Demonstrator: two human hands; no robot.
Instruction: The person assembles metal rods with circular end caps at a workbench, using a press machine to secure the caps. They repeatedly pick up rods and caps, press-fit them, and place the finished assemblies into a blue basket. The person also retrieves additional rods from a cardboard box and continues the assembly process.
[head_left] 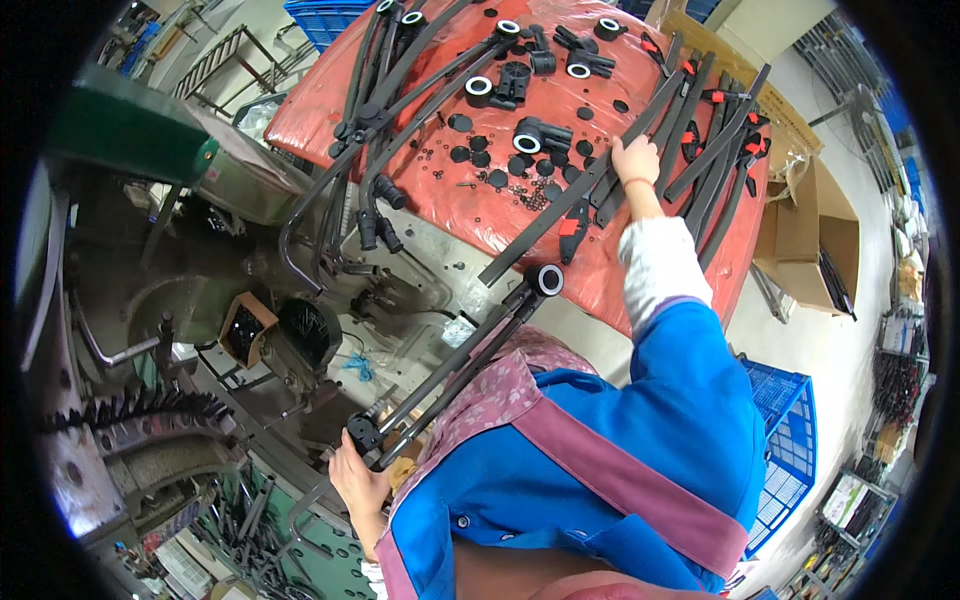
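On the red table [500, 215], the right hand [634, 160] grips a black strip [560, 215]; the left hand [357, 480] clasps a black rod assembly [455, 360]

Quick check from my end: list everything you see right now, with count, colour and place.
Table cover: one, red, centre top.
Flat bars: many, black with red clips, table's right side.
Bent tube frames: several, black, table's left.
Round caps and washers: many, black, mid-table.
Tube assembly: one, black, lower centre.
Cardboard box: one, brown, right floor.
Crates: two, blue, top and right.
Left hand: grips the assembly's lower end.
Right hand: on the flat bars.
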